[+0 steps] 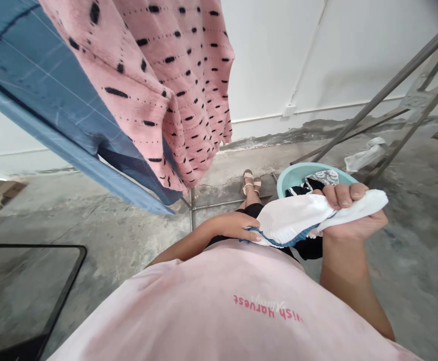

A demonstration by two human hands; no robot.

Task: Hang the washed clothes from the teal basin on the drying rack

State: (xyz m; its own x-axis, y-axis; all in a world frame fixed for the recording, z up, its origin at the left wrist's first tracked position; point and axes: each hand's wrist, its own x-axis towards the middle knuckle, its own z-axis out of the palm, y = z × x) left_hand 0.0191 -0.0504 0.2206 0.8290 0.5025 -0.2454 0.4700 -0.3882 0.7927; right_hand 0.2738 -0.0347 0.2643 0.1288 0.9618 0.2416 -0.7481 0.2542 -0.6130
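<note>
A white garment with blue gathered trim is stretched sideways between my two hands at waist height. My left hand pinches its blue-trimmed end near my body. The other end is bunched in my right hand, fingers wrapped over it and a white tip sticking out beyond them. Which kind of garment it is I cannot tell. Behind and below it stands a light-teal basin, partly hidden, with dark and patterned clothes inside.
A pink black-dashed knit top and blue trousers hang at the upper left. Metal rack bars slant across the right, with a white cloth near them. A cardboard box and a black-framed panel are on the left.
</note>
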